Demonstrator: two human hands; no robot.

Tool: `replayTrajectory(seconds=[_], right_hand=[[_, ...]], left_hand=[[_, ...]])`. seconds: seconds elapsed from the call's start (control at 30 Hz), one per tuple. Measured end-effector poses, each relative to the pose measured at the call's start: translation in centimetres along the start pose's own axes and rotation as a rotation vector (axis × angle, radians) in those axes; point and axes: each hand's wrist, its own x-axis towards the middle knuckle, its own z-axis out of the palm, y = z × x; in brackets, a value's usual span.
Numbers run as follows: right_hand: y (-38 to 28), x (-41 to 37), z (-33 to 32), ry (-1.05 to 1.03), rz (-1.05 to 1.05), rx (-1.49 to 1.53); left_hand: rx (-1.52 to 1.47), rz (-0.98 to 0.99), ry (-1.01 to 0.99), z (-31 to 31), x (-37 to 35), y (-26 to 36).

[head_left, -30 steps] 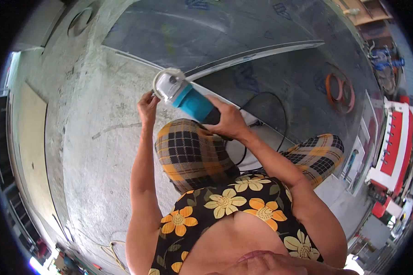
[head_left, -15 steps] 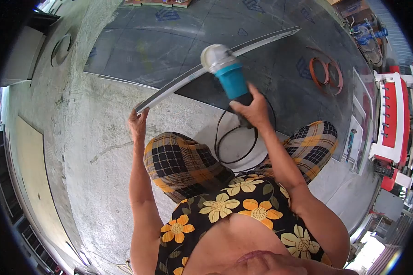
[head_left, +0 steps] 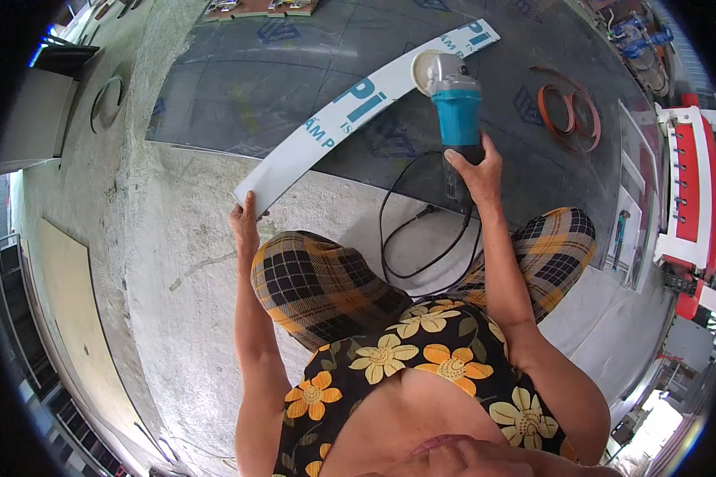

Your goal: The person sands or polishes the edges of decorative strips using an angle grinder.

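My left hand (head_left: pixel 246 226) pinches the near end of a long, slightly curved white strip (head_left: pixel 286 163) with teal printed lettering. The strip slants away to the upper right, its printed face toward me. In my right hand (head_left: pixel 480 171) is a teal and black angle grinder (head_left: pixel 457 118), gripped around its dark handle. The grinder's pale round disc (head_left: pixel 424 72) overlaps the edge of the strip near its far end. From the handle a black cord (head_left: pixel 410 274) loops down between my knees, where its plug shows.
Beneath the strip lies a large dark sheet (head_left: pixel 231 87) over the concrete floor (head_left: pixel 175 215). Coiled orange-red banding (head_left: pixel 557 111) rests on it at right. Beyond stands a red and white machine (head_left: pixel 686 183). A tan board (head_left: pixel 87 318) lies at left, and a dark curved strip (head_left: pixel 107 103) farther up.
The strip has turned from edge-on to show its printed face. My right hand has moved the grinder to the right and slightly up, toward the strip's far end.
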Motion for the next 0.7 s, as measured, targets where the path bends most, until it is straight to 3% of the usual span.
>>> replayTrajectory(seconds=[0.07, 0.2, 0.3, 0.33, 0.47, 0.57, 0.6, 0.7], right_hand=[[-0.2, -0.1, 0.4, -0.025, -0.038, -0.041], [-1.8, -0.8, 1.1, -0.147, 0.000, -0.045], [-1.7, -1.3, 1.7, -0.189, 0.003, -0.058], [-1.9, -1.5, 1.9, -0.203, -0.001, -0.033], [-2.4, -1.8, 2.4, -0.226, -0.010, -0.013], [-2.5, -2.1, 2.6, -0.246, -0.031, -0.042], [-2.8, -2.2, 2.7, -0.254, -0.044, -0.050], [-3.9, -2.8, 2.9, -0.324, -0.018, -0.048]], left_hand=[[0.043, -0.085, -0.002, -0.1, -0.1, -0.1], [0.218, -0.020, 0.031, 1.1, -2.1, 2.6], [0.366, 0.410, -0.026, 1.3, -2.2, 0.6], [0.376, 0.333, -0.111, 1.0, -2.5, 0.8], [0.762, 0.661, 0.102, 1.1, -2.1, -1.5], [0.806, 0.548, -0.002, -0.1, -2.7, -0.2], [0.792, 0.805, 0.099, 0.1, -2.5, 0.2], [0.730, 0.666, -0.023, -0.8, -2.8, 2.2]])
